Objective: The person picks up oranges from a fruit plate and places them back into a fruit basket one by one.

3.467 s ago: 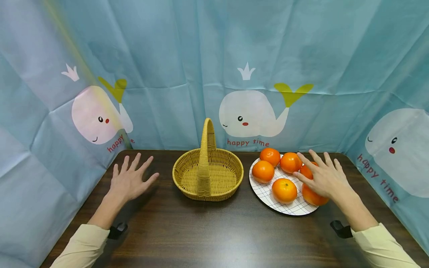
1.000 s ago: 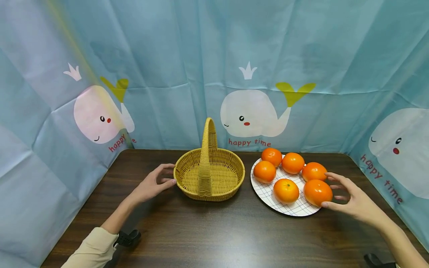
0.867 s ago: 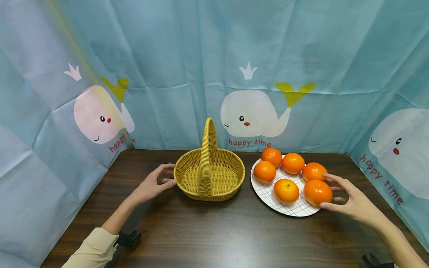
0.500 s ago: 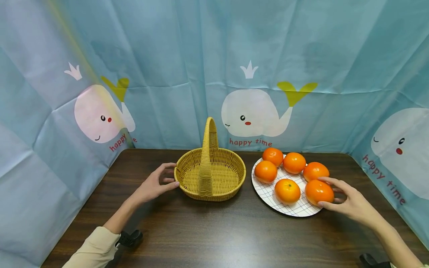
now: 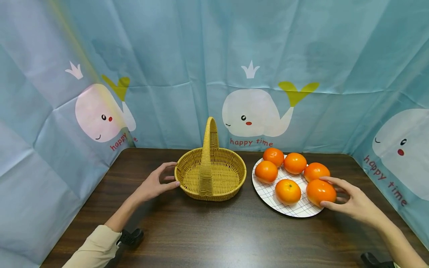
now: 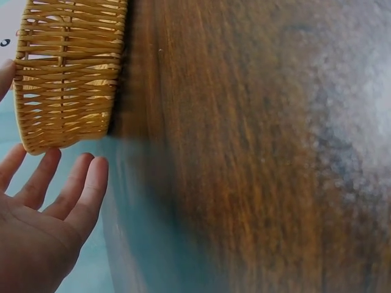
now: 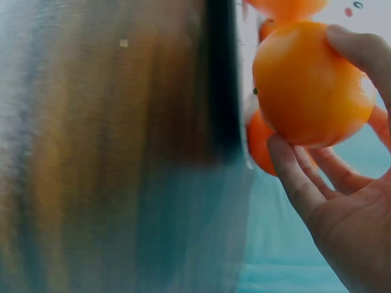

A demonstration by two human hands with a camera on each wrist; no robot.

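Observation:
A yellow wicker basket [image 5: 226,195] with a tall arched handle stands on the table with nothing in it. My left hand [image 5: 154,184] is at its left end, thumb and fingertips right at the rim; in the left wrist view the fingers are spread and fairly straight against the basket's end. On a white checked plate [image 5: 264,195] lie several oranges [image 5: 288,191]. At the plate's right edge, my right hand [image 5: 355,203] grips the nearest orange [image 5: 320,192] from the right, thumb and fingers curved round it. In the right wrist view, this orange [image 7: 311,85] sits between thumb and fingertips.
The dark wooden table [image 5: 214,234] reaches back to a light-blue curtain [image 5: 167,67] printed with whales, which also runs along both sides. The basket's handle rises well above its rim. Black straps [image 5: 132,237] are on the wrists.
Both hands were spread flat; the left has moved right to the basket, the right to the plate's right side. Lately the right fingers have closed round the orange, which shifts slightly right.

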